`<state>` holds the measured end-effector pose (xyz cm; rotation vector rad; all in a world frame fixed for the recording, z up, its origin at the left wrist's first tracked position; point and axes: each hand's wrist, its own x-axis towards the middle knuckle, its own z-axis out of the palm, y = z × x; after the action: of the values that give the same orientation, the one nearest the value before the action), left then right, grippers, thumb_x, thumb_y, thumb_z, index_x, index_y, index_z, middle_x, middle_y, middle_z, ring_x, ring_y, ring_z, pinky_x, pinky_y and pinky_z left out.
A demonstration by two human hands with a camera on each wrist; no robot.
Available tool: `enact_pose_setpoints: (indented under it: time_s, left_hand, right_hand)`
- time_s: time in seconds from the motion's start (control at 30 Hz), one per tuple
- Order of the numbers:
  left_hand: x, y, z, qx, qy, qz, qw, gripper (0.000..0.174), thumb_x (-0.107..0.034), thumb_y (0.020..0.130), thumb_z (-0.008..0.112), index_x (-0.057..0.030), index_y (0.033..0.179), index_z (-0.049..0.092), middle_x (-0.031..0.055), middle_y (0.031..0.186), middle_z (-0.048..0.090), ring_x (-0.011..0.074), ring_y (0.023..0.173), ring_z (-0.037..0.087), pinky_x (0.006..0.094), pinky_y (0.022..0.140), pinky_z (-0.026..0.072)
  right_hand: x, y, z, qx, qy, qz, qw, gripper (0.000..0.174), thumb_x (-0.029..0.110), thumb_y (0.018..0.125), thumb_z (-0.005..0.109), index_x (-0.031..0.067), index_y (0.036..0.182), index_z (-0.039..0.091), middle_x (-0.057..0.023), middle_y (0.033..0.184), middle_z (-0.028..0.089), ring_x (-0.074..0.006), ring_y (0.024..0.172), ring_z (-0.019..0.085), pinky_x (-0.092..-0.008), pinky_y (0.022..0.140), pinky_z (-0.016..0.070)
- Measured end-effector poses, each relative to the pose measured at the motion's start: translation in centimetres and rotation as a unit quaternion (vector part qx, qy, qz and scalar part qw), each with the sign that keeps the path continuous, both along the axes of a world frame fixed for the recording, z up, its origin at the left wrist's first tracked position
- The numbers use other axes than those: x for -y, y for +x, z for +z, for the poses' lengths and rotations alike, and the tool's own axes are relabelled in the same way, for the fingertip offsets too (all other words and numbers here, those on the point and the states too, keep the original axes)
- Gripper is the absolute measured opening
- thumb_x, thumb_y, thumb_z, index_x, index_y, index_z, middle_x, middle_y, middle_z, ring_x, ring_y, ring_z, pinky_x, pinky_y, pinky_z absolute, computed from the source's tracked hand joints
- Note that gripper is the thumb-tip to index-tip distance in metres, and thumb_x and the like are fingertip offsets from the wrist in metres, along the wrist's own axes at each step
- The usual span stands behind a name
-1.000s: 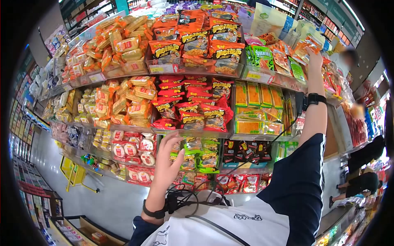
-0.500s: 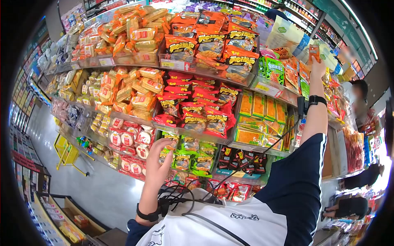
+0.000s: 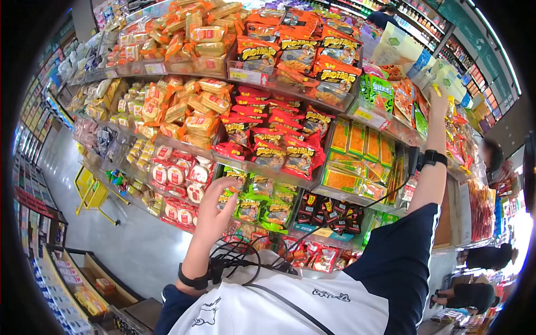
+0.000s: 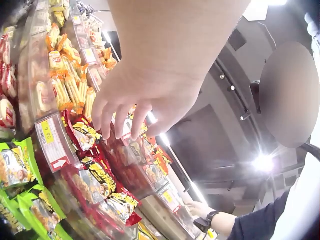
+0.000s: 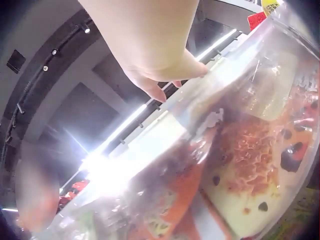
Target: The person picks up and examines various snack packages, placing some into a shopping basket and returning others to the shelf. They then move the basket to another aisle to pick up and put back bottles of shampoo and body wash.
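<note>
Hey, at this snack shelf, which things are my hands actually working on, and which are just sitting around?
In hand:
right hand, raised high, touching the clear packet
left hand, close by the green packets

Lying about:
red packets
orange packets
black packets
yellow frame

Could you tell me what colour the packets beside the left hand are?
The packets are bright green; head view shows best.

Right hand [image 3: 438,99] now at clear bag [image 5: 240,150]
</note>
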<state>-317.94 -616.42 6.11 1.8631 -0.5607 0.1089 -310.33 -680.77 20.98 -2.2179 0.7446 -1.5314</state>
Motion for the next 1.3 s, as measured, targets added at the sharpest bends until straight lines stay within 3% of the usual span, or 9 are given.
enact_pose_setpoints:
  time_s: [0.1, 0.2, 0.23, 0.3, 0.37, 0.4, 0.47, 0.63, 1.3]
  left_hand:
    - [-0.8, 0.6, -0.4, 0.007, 0.005, -0.004, 1.000, 0.024, -0.003, 0.076, 0.053, -0.0016, 0.099, 0.053, 0.0137, 0.104, 0.053, 0.0272, 0.101, 0.050, 0.0331, 0.088, 0.0368]
    - [-1.4, 1.0, -1.5, -0.014, -0.005, -0.001, 1.000, 0.024, -0.004, 0.076, 0.053, -0.0021, 0.100, 0.054, 0.0140, 0.104, 0.054, 0.0273, 0.101, 0.050, 0.0333, 0.088, 0.0370]
    - [-1.6, 1.3, -2.0, 0.005, 0.009, -0.012, 1.000, 0.025, -0.005, 0.077, 0.052, -0.0019, 0.102, 0.054, 0.0140, 0.102, 0.055, 0.0269, 0.101, 0.051, 0.0332, 0.089, 0.0375]
    - [-2.2, 1.4, -2.6, -0.038, -0.006, -0.032, 0.999, 0.026, -0.009, 0.078, 0.054, -0.0012, 0.104, 0.052, 0.0145, 0.102, 0.055, 0.0266, 0.100, 0.052, 0.0336, 0.088, 0.0386]
    - [-2.8, 1.9, -4.2, 0.021, -0.019, -0.037, 0.999, 0.025, -0.012, 0.079, 0.053, -0.0013, 0.101, 0.052, 0.0147, 0.099, 0.056, 0.0264, 0.095, 0.055, 0.0335, 0.082, 0.0427]
    - [-3.7, 2.2, -4.3, 0.019, -0.029, -0.058, 0.998, 0.024, -0.012, 0.079, 0.053, -0.0012, 0.101, 0.052, 0.0144, 0.096, 0.057, 0.0267, 0.092, 0.056, 0.0342, 0.079, 0.0440]
    - [-5.6, 2.4, -3.7, 0.003, -0.026, -0.052, 0.998, 0.024, -0.011, 0.079, 0.052, -0.0007, 0.100, 0.053, 0.0137, 0.095, 0.058, 0.0251, 0.090, 0.057, 0.0330, 0.077, 0.0452]
    - [-13.7, 4.1, -3.7, -0.044, -0.047, 0.029, 0.997, 0.019, -0.011, 0.078, 0.051, -0.0004, 0.093, 0.055, 0.0131, 0.086, 0.061, 0.0233, 0.081, 0.060, 0.0317, 0.072, 0.0470]
    - [-63.1, 1.6, -5.3, -0.080, -0.009, 0.523, 0.848, 0.014, -0.009, 0.081, 0.051, -0.0008, 0.088, 0.059, 0.0094, 0.083, 0.061, 0.0189, 0.079, 0.057, 0.0286, 0.074, 0.0421]
  right_hand:
    - [-9.8, -3.8, 2.8, 0.207, 0.174, 0.200, 0.942, 0.032, 0.017, 0.074, 0.059, 0.0024, 0.102, 0.057, -0.0068, 0.091, 0.056, -0.0135, 0.079, 0.052, -0.0244, 0.065, 0.0432]
    - [-16.5, -8.5, 1.9, 0.269, 0.039, 0.242, 0.932, 0.024, 0.009, 0.078, 0.053, 0.0028, 0.101, 0.055, -0.0084, 0.096, 0.055, -0.0182, 0.085, 0.053, -0.0286, 0.072, 0.0459]
    - [-20.8, -10.4, 1.5, 0.356, 0.210, 0.356, 0.838, 0.029, 0.007, 0.084, 0.035, -0.0029, 0.107, 0.048, -0.0125, 0.103, 0.053, -0.0245, 0.092, 0.051, -0.0394, 0.085, 0.0424]
    - [-25.6, -13.3, -2.5, 0.410, 0.174, 0.415, 0.793, 0.013, 0.002, 0.081, 0.046, -0.0053, 0.091, 0.050, -0.0167, 0.092, 0.053, -0.0270, 0.086, 0.052, -0.0383, 0.079, 0.0455]
    - [-35.4, -14.6, -6.2, 0.195, -0.213, 0.225, 0.931, 0.011, 0.005, 0.082, 0.046, -0.0040, 0.078, 0.049, -0.0123, 0.072, 0.047, -0.0248, 0.072, 0.049, -0.0365, 0.070, 0.0440]
    - [-35.0, -15.7, -8.8, 0.159, 0.026, 0.614, 0.773, 0.007, 0.002, 0.080, 0.047, -0.0035, 0.082, 0.051, -0.0156, 0.081, 0.053, -0.0217, 0.076, 0.052, -0.0313, 0.071, 0.0444]
    - [-42.9, -15.9, -12.2, -0.025, 0.103, 0.583, 0.805, 0.010, 0.003, 0.079, 0.048, -0.0021, 0.086, 0.053, -0.0126, 0.081, 0.056, -0.0190, 0.075, 0.053, -0.0273, 0.070, 0.0429]
    - [-54.0, -14.1, -18.2, -0.395, 0.316, 0.522, 0.686, 0.023, 0.006, 0.083, 0.048, -0.0037, 0.104, 0.051, -0.0104, 0.088, 0.058, -0.0145, 0.084, 0.054, -0.0247, 0.076, 0.0426]
    - [-101.6, 7.2, -19.5, -0.398, -0.153, 0.787, 0.446, 0.030, 0.019, 0.077, 0.058, 0.0023, 0.101, 0.052, -0.0170, 0.089, 0.057, -0.0324, 0.081, 0.055, -0.0391, 0.070, 0.0434]
